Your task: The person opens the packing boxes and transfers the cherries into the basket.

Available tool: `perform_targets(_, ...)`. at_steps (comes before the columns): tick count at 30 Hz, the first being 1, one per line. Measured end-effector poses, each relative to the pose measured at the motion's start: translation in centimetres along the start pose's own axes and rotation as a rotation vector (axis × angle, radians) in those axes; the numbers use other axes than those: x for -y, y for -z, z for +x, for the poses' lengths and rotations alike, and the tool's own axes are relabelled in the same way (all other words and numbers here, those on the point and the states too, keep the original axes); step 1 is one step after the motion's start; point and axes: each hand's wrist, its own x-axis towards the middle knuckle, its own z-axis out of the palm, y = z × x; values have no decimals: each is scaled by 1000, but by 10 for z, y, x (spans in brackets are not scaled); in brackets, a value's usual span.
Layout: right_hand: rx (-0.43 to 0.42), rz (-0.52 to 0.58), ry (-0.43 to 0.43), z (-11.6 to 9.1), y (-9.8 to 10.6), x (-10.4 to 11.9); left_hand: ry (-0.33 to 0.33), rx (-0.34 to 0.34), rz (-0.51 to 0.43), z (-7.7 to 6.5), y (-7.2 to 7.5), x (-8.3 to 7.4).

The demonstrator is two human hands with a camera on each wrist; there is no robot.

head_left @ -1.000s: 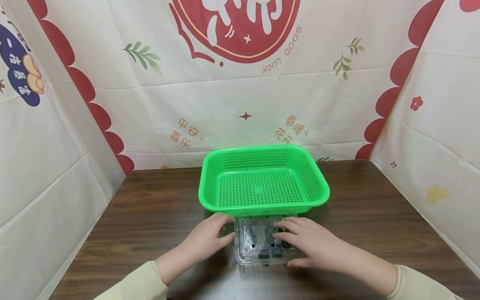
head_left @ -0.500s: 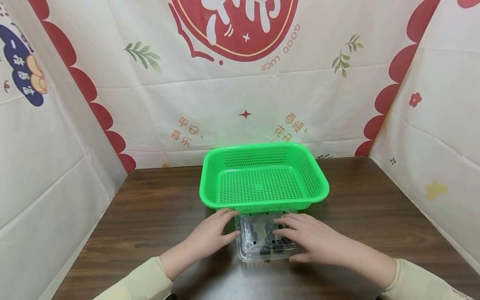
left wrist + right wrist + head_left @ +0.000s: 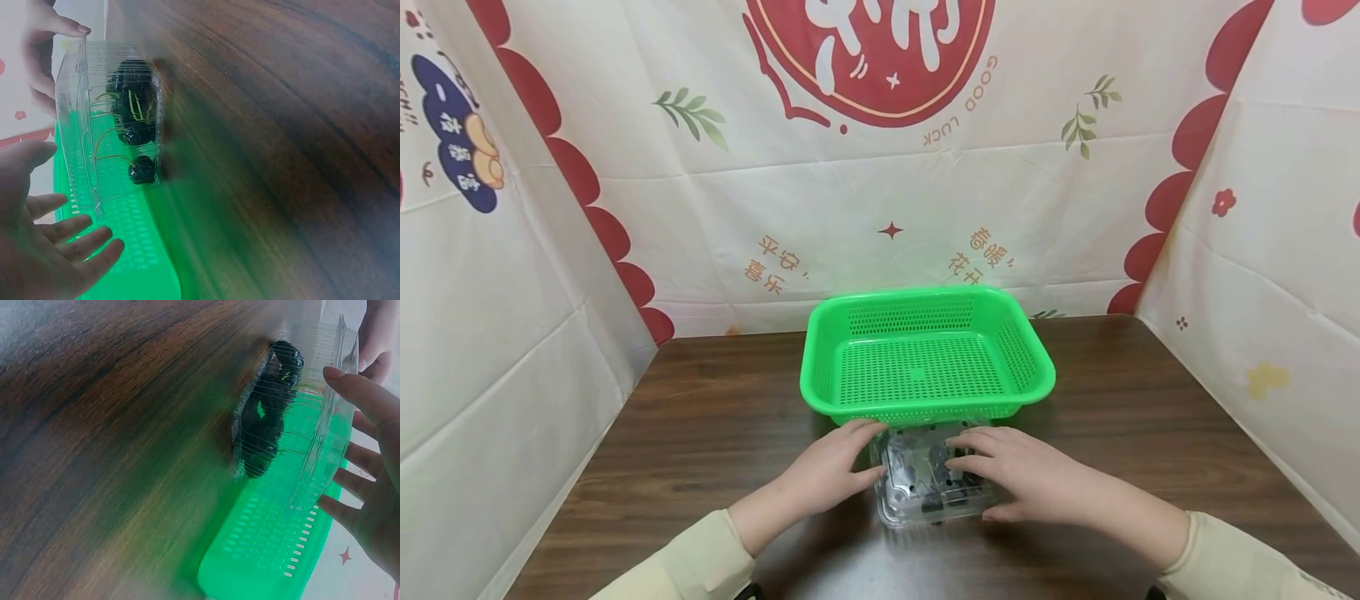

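A clear plastic clamshell box with a lid lies on the table. Dark cherries with green stems show through its walls in the left wrist view. At the box's left side is my left hand, fingers spread and gently bent, its fingertips close to the lid's edge. My right hand lies over the right part of the box, with fingers across the lid and the thumb at the near right corner. In the right wrist view that thumb and the spread fingertips meet the lid's rim.
Right behind the box stands a green perforated basket with nothing in it. The brown wood-grain table runs back to a printed white cloth, and more cloth hangs on both sides.
My left hand has moved a little to the right, in to the left edge of the box. The right hand has stayed over the lid, and the box is turned very slightly.
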Motion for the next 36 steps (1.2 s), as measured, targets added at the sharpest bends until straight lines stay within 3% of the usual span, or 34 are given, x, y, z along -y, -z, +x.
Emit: perform_targets(36,-21,-46,96,-1,5,5,19,33,6,-3,-3,3)
